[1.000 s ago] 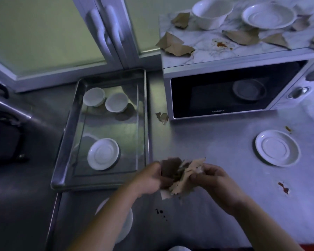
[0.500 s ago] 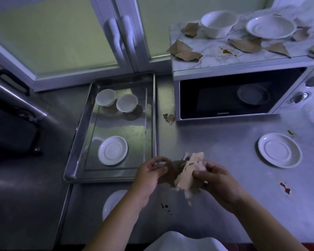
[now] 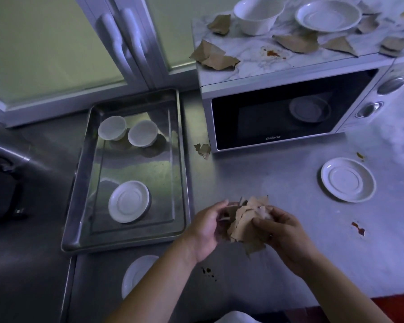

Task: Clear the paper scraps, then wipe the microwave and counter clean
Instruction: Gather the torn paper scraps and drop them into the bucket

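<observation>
Steel counter lay under my hands: left hand and right hand both clutched the gathered paper scraps, bunched for binning; more scraps littered the microwave.

A kitchen: a steel tabletop carries a microwave, a metal tray with small bowls and a saucer, more white dishes, and red sauce stains.
</observation>
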A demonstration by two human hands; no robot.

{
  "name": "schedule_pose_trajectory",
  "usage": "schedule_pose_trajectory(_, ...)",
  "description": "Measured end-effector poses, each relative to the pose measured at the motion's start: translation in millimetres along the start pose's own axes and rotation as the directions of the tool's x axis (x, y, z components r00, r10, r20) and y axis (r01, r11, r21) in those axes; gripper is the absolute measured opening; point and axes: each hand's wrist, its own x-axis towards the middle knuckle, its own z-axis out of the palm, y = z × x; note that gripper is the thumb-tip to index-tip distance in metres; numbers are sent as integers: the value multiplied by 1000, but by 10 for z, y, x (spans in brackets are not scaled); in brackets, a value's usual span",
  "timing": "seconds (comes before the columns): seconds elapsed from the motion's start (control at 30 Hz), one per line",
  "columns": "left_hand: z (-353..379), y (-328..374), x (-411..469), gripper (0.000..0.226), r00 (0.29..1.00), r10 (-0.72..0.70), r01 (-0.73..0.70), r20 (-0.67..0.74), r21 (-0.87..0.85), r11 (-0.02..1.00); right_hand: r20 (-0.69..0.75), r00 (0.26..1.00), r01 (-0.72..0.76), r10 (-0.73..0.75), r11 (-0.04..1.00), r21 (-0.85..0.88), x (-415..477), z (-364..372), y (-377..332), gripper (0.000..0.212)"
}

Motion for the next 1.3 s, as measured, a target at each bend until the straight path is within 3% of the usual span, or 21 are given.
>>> schedule_pose_trajectory(0.1, -153, 291, 346, 17, 944, 274, -181, -184, 406, 896, -41, 999, 15, -12, 997, 73, -28, -174, -20, 33)
schedule_pose_trajectory(0.17, -269, 557, 675, 22, 848, 454, -155, -273, 691, 706, -96, 995, 37, -27, 994, 105, -63, -306, -4, 32)
schedule_pose_trajectory(0.23, -364, 809, 1006, 31, 776, 584, -71, -238, 887, 456, -146, 989, 55, -37, 992, 117, -107, -428, 28, 30)
schedule_pose_trajectory(0.33, -439, 1088, 1443, 29, 777, 617, 16, -125, 984, 178, -203, 978, 71, -38, 985, 158, -187, -577, 88, 25)
schedule_pose_trajectory(0.43, -480, 1249, 1784, 38, 827, 546, 116, -133, 991, 66, -247, 969, 64, -16, 980, 191, -255, -726, 151, 24)
schedule_pose_trajectory(0.5, -496, 1287, 1983, 44, 840, 516, 153, -166, 986, 69, -267, 964, 60, 1, 974, 219, -301, -805, 176, 24)
schedule_pose_trajectory(0.57, -497, 1285, 2133, 34, 847, 494, 183, -198, 980, 80, -280, 960, 54, 13, 972, 230, -346, -852, 178, 27)
schedule_pose_trajectory(0.67, -515, 1200, 2201, 15, 804, 532, 190, -264, 963, 192, -317, 948, 74, 1, 972, 225, -389, -885, 146, 32)
schedule_pose_trajectory(0.73, -492, 1102, 2135, 15, 773, 580, 177, -256, 966, 191, -351, 936, 95, -7, 968, 234, -382, -911, 131, 35)
schedule_pose_trajectory(0.8, -449, 975, 2024, 19, 762, 599, 155, -245, 968, 199, -315, 949, 88, -4, 963, 253, -351, -876, 107, 24)
schedule_pose_trajectory(0.97, -377, 670, 1648, 14, 840, 471, 166, -270, 954, 250, -313, 950, 56, 21, 970, 237, -230, -787, 32, 40)
schedule_pose_trajectory(1.13, -335, 104, 1239, 23, 911, 361, 118, -199, 965, 236, -305, 952, 34, 36, 975, 221, -110, -654, -22, 26)
schedule_pose_trajectory(1.3, -303, -310, 1016, 34, 921, 322, 133, -221, 953, 272, -286, 958, 17, 32, 986, 169, -60, -518, -4, 20)
